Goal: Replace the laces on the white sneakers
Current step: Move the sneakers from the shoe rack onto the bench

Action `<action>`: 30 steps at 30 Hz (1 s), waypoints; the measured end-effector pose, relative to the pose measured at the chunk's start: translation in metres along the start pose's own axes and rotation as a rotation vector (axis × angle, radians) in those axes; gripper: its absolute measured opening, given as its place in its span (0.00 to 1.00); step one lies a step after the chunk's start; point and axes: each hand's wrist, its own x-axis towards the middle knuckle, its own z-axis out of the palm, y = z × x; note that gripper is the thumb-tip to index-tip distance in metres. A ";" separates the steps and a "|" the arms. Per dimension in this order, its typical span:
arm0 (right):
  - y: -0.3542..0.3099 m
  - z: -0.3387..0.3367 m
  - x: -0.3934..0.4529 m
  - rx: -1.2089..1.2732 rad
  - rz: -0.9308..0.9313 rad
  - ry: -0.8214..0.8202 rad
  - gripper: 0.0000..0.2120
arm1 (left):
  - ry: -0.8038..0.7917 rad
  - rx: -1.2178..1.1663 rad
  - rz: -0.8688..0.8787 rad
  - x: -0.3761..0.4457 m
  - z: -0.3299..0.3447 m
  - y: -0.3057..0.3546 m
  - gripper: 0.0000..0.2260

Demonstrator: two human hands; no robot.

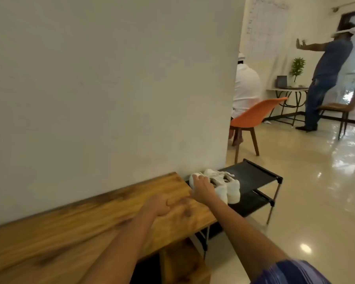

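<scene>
Grasping the left sneaker (195, 182) on the far rack (254, 177), the right hand (201, 188) seemed ready to lift it; the left hand (162, 206) hovered loosely curled, empty, over the table (70, 222).

Just one view here, a wide-angle head cam looking forward and down along a wall (111, 78), tilted a bit (everything leans). Wooden bench (70, 218) sits close below, room stretches off far right.
</scene>
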 end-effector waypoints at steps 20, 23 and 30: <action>0.170 0.078 0.086 0.235 0.453 0.306 0.14 | 0.065 -0.253 0.056 0.183 0.093 0.159 0.30; 0.164 0.065 0.087 0.221 0.418 0.280 0.19 | 0.160 -0.406 0.084 0.167 0.086 0.149 0.23; 0.123 -0.006 0.082 -0.003 0.233 0.378 0.19 | 0.301 -0.668 0.137 0.141 0.040 0.126 0.18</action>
